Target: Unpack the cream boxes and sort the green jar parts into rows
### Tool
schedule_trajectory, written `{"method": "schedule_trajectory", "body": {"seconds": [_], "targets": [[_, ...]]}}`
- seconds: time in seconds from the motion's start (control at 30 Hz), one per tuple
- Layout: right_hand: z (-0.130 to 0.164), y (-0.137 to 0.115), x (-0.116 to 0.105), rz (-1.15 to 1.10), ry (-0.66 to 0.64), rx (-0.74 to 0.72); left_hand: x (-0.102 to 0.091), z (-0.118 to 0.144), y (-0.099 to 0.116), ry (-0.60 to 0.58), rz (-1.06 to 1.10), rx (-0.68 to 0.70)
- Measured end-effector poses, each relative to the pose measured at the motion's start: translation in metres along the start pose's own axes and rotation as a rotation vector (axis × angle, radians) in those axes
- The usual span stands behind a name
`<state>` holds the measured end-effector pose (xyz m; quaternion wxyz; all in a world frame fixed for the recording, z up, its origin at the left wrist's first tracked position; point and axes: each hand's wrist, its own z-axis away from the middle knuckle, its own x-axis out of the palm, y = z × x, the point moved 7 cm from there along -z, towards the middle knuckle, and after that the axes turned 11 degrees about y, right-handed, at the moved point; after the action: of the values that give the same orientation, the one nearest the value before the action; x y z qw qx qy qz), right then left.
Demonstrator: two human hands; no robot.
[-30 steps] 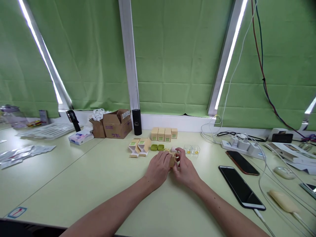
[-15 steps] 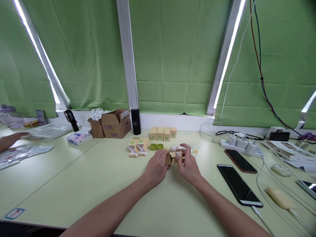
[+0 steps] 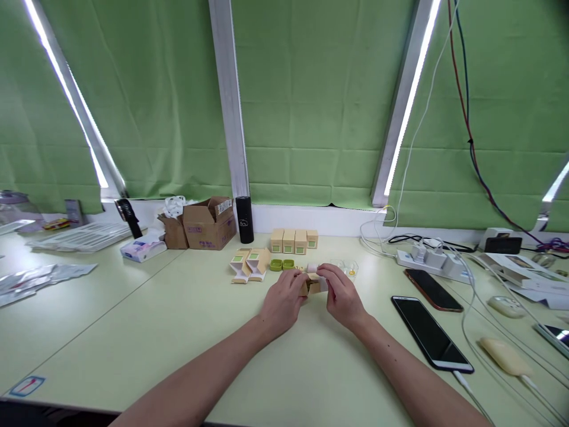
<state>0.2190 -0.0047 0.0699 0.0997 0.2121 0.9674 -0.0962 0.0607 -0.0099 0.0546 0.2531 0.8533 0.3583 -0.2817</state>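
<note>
- Pinching from both sides, the left hand [image 3: 281,301] and the right hand [image 3: 342,298] have a small tan carton [image 3: 312,286] between them, just above the pale green table [image 3: 178,320].
- Left fingers curled shut on the carton's left end; right fingers bent over its top and right side, thumb tucked under, so both grips are closed on the one carton.
- Landmark is the row of four finished tan boxes [image 3: 294,241]: the carton sits in front of that row, nearer the person.
- Between the row and the hands lie two green round lids [image 3: 283,264] and a clear plastic tray [image 3: 349,270]; left of the lids, two unfolded cartons [image 3: 249,264].
- Well right of the row, a black phone [image 3: 431,334] lies flat.
- Doing this well, as I judge it: keep the left hand as the steady clamp, let the right fingertips work the flap squarely, and press lightly so the thin card does not crease.
- Whether anything is inside the carton, I cannot tell.
</note>
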Motion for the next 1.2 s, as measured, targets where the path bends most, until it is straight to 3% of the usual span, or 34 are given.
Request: {"method": "schedule_trajectory", "body": {"seconds": [0.23, 0.47, 0.7, 1.0, 1.2], "targets": [[0.002, 0.010, -0.001, 0.093, -0.018, 0.071, 0.003, 0.002, -0.006, -0.006, 0.025, -0.060], [0.003, 0.004, 0.008, 0.093, -0.121, 0.107, 0.004, 0.003, -0.010, 0.000, 0.111, -0.120], [0.003, 0.007, 0.006, 0.055, -0.113, 0.177, 0.002, 0.002, -0.011, 0.043, 0.199, -0.152], [0.003, -0.001, 0.013, 0.054, -0.268, 0.131, 0.002, 0.001, -0.019, 0.066, 0.258, -0.221], [0.004, -0.002, 0.016, 0.080, -0.287, 0.130, 0.002, 0.001, -0.019, 0.067, 0.256, -0.219]]}}
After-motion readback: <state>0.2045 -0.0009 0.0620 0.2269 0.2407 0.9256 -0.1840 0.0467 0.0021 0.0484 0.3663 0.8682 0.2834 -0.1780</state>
